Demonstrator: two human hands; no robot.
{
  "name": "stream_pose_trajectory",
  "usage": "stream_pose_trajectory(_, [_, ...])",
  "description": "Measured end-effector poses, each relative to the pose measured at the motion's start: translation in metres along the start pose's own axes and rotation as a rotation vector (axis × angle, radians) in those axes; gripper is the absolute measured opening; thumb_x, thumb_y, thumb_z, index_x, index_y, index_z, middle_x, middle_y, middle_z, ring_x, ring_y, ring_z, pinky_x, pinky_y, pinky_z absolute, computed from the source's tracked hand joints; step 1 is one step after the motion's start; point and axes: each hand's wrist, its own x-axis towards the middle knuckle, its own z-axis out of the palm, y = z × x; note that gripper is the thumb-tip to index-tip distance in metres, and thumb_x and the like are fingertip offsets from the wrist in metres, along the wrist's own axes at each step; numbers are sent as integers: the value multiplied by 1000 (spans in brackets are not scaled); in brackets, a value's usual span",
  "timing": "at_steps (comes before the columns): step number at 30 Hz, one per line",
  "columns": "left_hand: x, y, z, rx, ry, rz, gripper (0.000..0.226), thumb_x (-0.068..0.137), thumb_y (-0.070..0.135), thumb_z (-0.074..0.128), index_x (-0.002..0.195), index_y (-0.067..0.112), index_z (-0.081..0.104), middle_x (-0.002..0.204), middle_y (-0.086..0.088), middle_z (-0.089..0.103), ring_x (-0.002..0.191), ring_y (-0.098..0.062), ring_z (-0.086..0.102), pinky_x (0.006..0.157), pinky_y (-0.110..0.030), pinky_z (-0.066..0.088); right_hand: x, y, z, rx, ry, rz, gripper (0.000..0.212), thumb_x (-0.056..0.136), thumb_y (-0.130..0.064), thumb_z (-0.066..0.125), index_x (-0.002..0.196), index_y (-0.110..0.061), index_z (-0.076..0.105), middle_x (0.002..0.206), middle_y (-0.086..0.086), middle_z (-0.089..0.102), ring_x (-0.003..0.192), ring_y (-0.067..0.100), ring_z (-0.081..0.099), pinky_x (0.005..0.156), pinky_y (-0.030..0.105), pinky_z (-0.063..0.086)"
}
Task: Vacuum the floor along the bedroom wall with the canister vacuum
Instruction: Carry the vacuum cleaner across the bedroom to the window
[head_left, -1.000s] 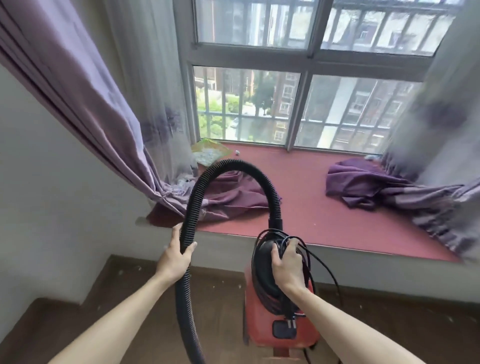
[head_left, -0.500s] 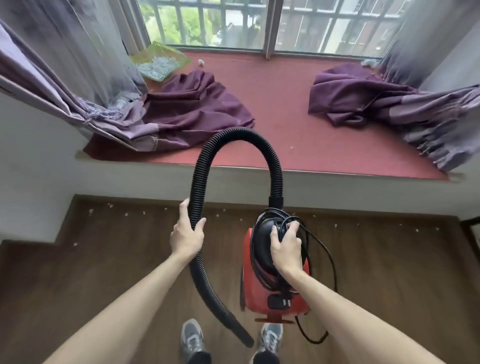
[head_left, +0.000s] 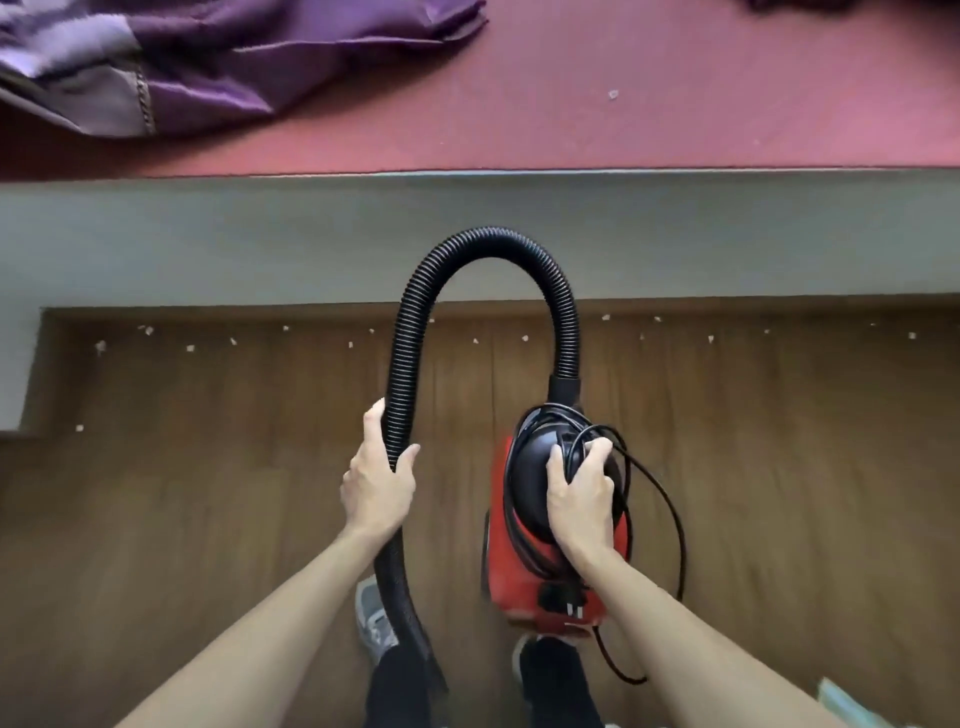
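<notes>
From the head view, the person stands facing the low grey wall (head_left: 208, 239) under the red window seat (head_left: 623, 78), where a crumpled purple curtain (head_left: 208, 52) lies at the far left. The left hand (head_left: 376, 483) is wrapped round the black ribbed hose (head_left: 488, 239), which arches up towards the wall and back down. The right hand (head_left: 582, 493) grips the black domed top of the red canister vacuum (head_left: 514, 592), carried off the brown wooden floor (head_left: 182, 493) just above the grey shoes (head_left: 371, 618).

The black power cord (head_left: 524, 540) is wound round the dome with a loop dangling to the right. Pale crumbs (head_left: 189, 348) dot the floor in a line close to the wall.

To do this well, I'd set the canister down near the feet, unwind and plug in the cord, then run the hose mouth slowly along that far strip, keeping the cord clear of the feet. I can't read any brand or label on the machine.
</notes>
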Motion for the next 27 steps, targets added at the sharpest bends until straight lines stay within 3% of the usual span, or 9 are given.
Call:
stream_pose_trajectory(9, [56, -81, 112, -84, -120, -11, 60, 95, 25, 60, 139, 40, 23, 86, 2, 63, 78, -29, 64, 78, -42, 53, 61, 108, 80, 30, -1, -27, 20, 100, -32, 48, 97, -22, 32, 59, -1, 49, 49, 15, 48, 51, 40, 42])
stream_pose_trajectory(17, [88, -146, 173, -94, -142, -78, 54, 96, 25, 59, 137, 36, 25, 93, 3, 64, 80, -21, 61, 74, -34, 44, 101, 175, 138, 44, -56, -2, 23, 98, -39, 48, 96, -28, 28, 60, -2, 45, 48, 21, 47, 50, 39, 46])
stream_pose_trajectory(22, [102, -171, 193, -93, -169, -109, 55, 96, 25, 59, 139, 33, 26, 82, 10, 58, 73, -13, 59, 74, -34, 45, 111, 194, 153, -11, -44, -28, 24, 100, -37, 48, 94, -28, 27, 59, -4, 42, 46, 18, 42, 47, 34, 39])
stream_pose_trajectory(27, [111, -187, 204, -118, -141, -58, 56, 96, 22, 60, 142, 27, 27, 93, 3, 63, 81, -20, 61, 80, -31, 46, 110, 201, 160, -48, -8, -38, 23, 99, -39, 47, 95, -27, 27, 71, 20, 54, 59, 40, 54, 49, 50, 48])
